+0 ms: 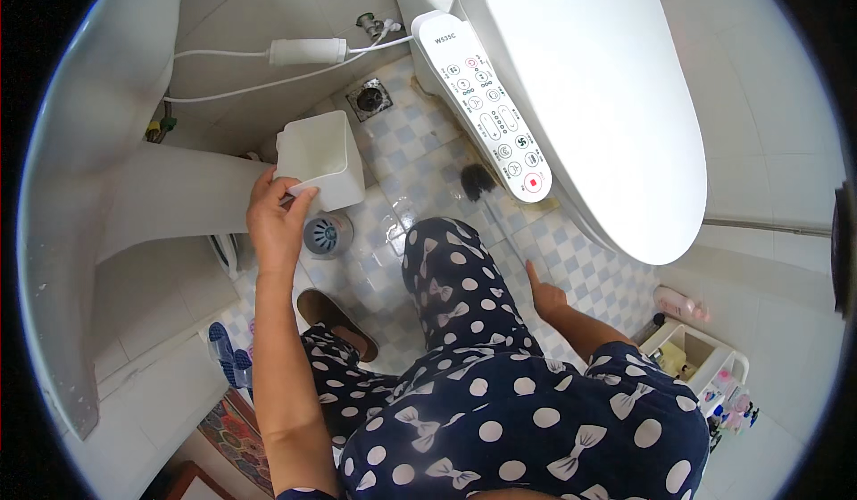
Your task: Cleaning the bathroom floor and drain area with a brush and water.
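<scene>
My left hand (278,215) pinches the near rim of a white plastic bin (343,190), which is tilted so that its hollow inside shows. Just below the bin stands a round grey holder (328,235) with a slotted top. My right hand (548,298) is closed around the thin grey handle of a toilet brush (505,229), with the index finger extended along it. The brush's dark bristle head (477,182) is at the tiled floor, next to the toilet base. The lower end of the handle is hidden by my right hand.
A white toilet (602,111) with its lid down and a side control panel (479,101) fills the upper right. On the left is a pedestal washbasin (187,192). A floor drain (369,99) lies near the wall. Bottles crowd a plastic rack (699,353) at right. Wet patches shine on the tiles.
</scene>
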{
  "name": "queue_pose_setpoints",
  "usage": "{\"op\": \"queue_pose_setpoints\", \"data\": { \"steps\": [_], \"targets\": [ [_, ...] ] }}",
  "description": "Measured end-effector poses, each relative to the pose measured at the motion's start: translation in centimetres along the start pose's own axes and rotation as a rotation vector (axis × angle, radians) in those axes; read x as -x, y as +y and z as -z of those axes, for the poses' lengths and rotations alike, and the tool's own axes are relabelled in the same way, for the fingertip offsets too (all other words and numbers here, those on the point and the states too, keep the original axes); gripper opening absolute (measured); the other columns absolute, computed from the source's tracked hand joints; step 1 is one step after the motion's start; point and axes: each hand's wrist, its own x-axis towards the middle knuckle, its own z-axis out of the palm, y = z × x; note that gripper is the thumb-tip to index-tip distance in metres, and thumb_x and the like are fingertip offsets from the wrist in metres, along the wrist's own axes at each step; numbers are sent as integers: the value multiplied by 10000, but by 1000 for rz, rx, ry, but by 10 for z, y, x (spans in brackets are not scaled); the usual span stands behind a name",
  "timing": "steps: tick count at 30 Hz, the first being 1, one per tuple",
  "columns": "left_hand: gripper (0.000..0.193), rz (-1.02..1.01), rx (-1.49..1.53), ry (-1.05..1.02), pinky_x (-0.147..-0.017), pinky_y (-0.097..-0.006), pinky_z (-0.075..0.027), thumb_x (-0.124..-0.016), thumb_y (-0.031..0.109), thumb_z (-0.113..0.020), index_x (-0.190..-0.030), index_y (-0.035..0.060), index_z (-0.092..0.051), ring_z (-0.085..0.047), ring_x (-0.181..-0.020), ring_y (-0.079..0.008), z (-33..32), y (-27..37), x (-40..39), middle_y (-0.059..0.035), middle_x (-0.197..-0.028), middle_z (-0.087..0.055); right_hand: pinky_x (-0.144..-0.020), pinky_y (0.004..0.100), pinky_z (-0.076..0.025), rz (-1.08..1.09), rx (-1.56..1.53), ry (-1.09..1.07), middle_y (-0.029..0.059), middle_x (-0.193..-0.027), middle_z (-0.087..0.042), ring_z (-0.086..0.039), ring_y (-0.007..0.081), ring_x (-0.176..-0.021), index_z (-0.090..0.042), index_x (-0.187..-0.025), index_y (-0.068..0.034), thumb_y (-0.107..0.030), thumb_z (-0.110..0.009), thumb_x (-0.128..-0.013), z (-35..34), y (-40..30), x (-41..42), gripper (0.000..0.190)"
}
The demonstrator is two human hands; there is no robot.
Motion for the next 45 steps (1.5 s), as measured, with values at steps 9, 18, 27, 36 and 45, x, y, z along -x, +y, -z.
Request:
{"op": "queue_pose_setpoints", "data": {
  "steps": [9, 18, 27, 36, 45],
  "targets": [
    [201, 8, 85, -18, -741, -312, -557, -761, 92, -770, -897, -11, -663, -665, -861, -220, -18, 7, -7, -169, -1190, -597, -845, 501, -502, 57, -37, 327, 274, -1101, -641, -657, 380, -984, 10, -1531, -189, -58, -428, -893, 111, -46, -128, 785],
    [192, 25, -1, 2, -729, -305, -562, -762, 78, -765, -891, -17, -659, -665, -843, -220, 11, 0, -1, -158, -1193, -593, -823, 504, -507, 16, -22, 78, 263, -1036, -667, -682, 362, -930, 87, -1530, -241, -51, -436, -891, 45, -44, -46, 847],
    [200, 54, 19, -6, -759, -327, -556, -770, 102, -754, -899, -21, -665, -666, -903, -256, 11, 6, 0, -179, -1190, -599, -802, 498, -507, 117, -105, 285, 294, -991, -657, -669, 404, -905, 34, -1531, -221, -52, -409, -888, 85, -80, -102, 799],
    [195, -32, 26, 18, -726, -317, -574, -765, 83, -759, -883, -29, -652, -668, -844, -243, -2, 11, -8, -163, -1188, -592, -855, 515, -491, 109, -86, 382, 296, -1047, -650, -659, 417, -959, 17, -1533, -192, -61, -397, -884, 78, -46, -122, 782],
    [195, 35, -25, -2, -741, -318, -569, -768, 84, -754, -886, -32, -649, -666, -868, -253, 14, 1, 6, -180, -1198, -585, -835, 502, -501, 28, -66, 126, 284, -1061, -649, -670, 372, -959, 39, -1533, -220, -51, -411, -889, 73, -56, -72, 803]
  ]
}}
